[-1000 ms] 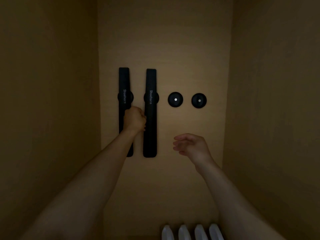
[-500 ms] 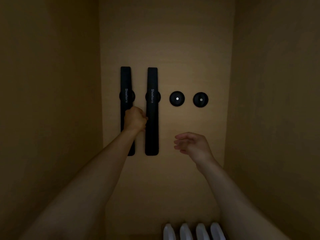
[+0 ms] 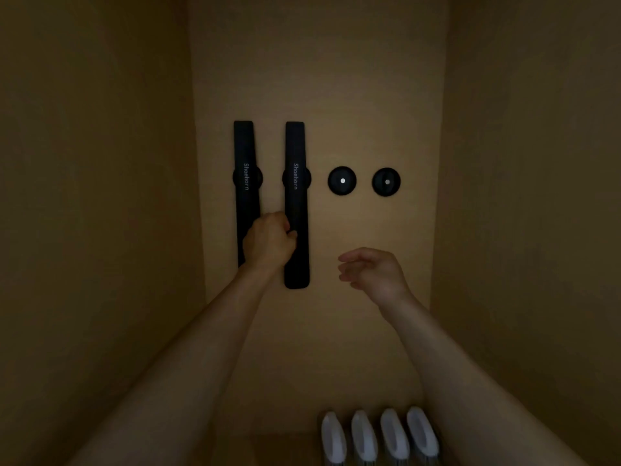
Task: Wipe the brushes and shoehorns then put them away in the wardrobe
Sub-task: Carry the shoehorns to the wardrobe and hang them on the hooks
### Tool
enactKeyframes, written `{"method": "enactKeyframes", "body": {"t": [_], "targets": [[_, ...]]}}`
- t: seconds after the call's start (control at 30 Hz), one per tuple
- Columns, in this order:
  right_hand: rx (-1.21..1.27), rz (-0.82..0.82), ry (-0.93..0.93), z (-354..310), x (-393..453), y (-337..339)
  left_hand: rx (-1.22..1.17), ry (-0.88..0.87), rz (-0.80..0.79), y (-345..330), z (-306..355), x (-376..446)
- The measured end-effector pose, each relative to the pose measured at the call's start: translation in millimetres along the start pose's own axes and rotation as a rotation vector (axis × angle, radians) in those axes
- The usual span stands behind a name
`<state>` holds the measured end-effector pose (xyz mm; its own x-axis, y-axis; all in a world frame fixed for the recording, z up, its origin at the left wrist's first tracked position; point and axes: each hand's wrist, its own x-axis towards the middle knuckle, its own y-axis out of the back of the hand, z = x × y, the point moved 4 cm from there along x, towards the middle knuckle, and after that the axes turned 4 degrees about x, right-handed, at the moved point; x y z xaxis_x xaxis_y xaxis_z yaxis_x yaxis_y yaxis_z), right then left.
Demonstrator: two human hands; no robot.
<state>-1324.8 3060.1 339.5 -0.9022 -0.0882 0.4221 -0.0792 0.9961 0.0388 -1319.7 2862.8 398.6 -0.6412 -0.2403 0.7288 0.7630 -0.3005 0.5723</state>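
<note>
Shoehorns [image 3: 248, 183], black, lettered, upright on wardrobe wall; left hand [image 3: 268, 242] gripping one, right hand [image 3: 374, 275] loose.

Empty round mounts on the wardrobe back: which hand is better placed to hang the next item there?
Right, probably. The right hand is open, holds nothing and hovers just below the two empty round mounts. The left hand is curled at the second shoehorn, farther from them.

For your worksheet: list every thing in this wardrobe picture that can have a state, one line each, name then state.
Left shoehorn: hanging upright on its mount.
Right shoehorn: hanging upright, gripped by the left hand.
Two round mounts: bare, nothing hung.
Right hand: loosely curled, holding nothing.
White items: standing in a row at the bottom.
</note>
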Motion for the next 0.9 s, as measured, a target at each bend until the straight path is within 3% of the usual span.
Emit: {"method": "enactKeyframes", "body": {"t": [0.23, 0.4, 0.67, 0.9], "targets": [[-0.099, 0.054, -0.015, 9, -22, -3, 0.004, -0.101, -0.12, -7, 10, -39], [-0.307, 0.094, 0.009, 21, -47, 1, 0.028, -0.124, -0.238, -16, 11, -75], [-0.494, -0.081, 0.038, 26, -121, 6, 0.071, -0.152, -0.284, 11, 18, -172], [-0.432, -0.2, 0.041, 27, -209, 39, 0.117, -0.004, -0.252, 55, 34, -261]]}}
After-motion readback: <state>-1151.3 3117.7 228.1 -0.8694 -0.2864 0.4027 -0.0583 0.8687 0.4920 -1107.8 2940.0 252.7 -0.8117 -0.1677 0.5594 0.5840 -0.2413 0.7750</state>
